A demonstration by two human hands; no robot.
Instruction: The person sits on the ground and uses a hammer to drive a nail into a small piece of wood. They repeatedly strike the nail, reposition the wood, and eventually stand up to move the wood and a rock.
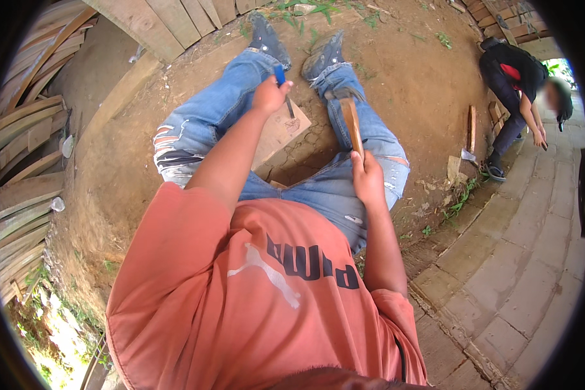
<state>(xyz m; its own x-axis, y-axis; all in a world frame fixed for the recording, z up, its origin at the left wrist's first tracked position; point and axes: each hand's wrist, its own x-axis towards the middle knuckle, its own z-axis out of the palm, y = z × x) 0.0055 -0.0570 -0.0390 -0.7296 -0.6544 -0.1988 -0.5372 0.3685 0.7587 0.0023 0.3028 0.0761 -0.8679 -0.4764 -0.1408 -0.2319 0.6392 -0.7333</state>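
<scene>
My left hand (271, 97) is closed around a chisel (279, 75) with a blue handle. Its dark blade points down and meets the top of a pale wooden board (276, 138) between my legs. Some dark marks show on the board around the blade's tip. My right hand (368, 174) grips the lower end of a hammer's wooden handle (351, 123). The hammer's head (344, 93) is raised over my right shin, apart from the chisel and the board.
Bare brown earth (422, 84) lies under and around my legs. Stacked planks (26, 162) line the left side, and upright boards (156, 26) stand at the far edge. On the right, a person in dark clothes (520, 78) bends over a brick path (513, 234).
</scene>
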